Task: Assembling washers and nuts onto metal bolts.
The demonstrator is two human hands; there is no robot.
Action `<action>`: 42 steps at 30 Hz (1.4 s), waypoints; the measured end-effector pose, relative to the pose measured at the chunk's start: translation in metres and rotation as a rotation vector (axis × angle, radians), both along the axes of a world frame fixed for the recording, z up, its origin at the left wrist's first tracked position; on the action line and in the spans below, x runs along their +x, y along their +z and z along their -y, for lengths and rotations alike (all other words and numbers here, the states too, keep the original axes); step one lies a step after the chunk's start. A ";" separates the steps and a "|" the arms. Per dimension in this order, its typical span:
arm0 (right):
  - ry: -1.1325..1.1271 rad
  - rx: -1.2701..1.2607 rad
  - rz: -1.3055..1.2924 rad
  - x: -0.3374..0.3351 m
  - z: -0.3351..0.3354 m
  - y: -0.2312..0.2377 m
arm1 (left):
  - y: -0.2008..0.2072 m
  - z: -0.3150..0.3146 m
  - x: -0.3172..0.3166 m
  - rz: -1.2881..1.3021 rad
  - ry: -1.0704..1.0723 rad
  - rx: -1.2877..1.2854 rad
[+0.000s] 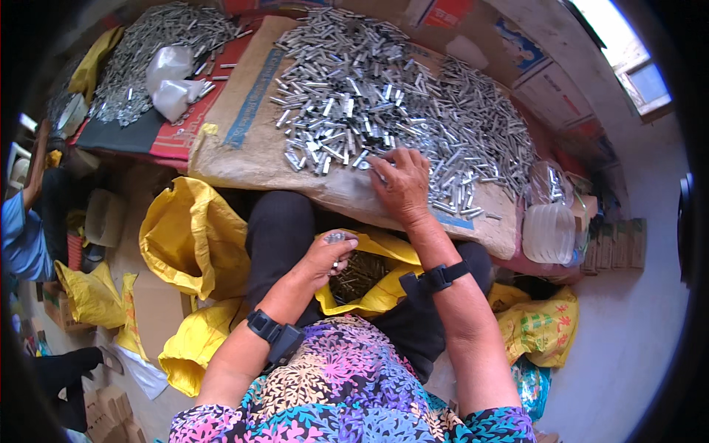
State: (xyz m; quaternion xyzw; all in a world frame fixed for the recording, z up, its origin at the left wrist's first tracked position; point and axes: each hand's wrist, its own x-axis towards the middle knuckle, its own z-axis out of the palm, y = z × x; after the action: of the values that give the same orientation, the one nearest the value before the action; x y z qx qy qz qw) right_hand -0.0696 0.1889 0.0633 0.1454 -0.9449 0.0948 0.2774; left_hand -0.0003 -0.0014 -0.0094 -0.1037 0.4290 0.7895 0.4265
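Observation:
My left hand (330, 255) is closed round a few small silvery metal pieces (336, 238), held above an open yellow woven sack (388, 289) between my legs. Slender brownish metal parts (360, 276) lie inside that sack. At the near edge of a big heap of silvery metal tubes (347, 96), my right hand (405, 183) reaches down with curled fingers. Its fingertips touch the heap, and what they pinch is too small to make out. Cardboard and a brownish sheet (229, 159) lie under the heap on the table.
Another metal heap (159, 55) with clear plastic bags (171, 81) lies at far left. Open yellow sacks (193, 240) stand left of my legs. Clear plastic tubs (549, 233) sit at the table's right end. Another person's blue sleeve (26, 236) shows at the left edge.

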 end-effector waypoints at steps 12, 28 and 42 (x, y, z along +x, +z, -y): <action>-0.012 0.190 0.114 -0.027 0.017 0.003 | 0.004 -0.005 0.002 0.012 0.006 -0.016; -0.216 0.017 -0.075 -0.022 -0.032 0.031 | 0.003 -0.002 0.000 0.039 0.020 0.043; 0.031 -1.335 0.425 0.094 0.047 -0.020 | 0.032 -0.008 0.003 0.231 0.301 0.162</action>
State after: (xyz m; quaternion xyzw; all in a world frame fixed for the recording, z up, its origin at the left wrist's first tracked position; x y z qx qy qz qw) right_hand 0.0241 0.1420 0.0432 -0.0645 -0.7162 0.6853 0.1153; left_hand 0.0029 0.0066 0.0222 -0.2219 0.2918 0.8591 0.3571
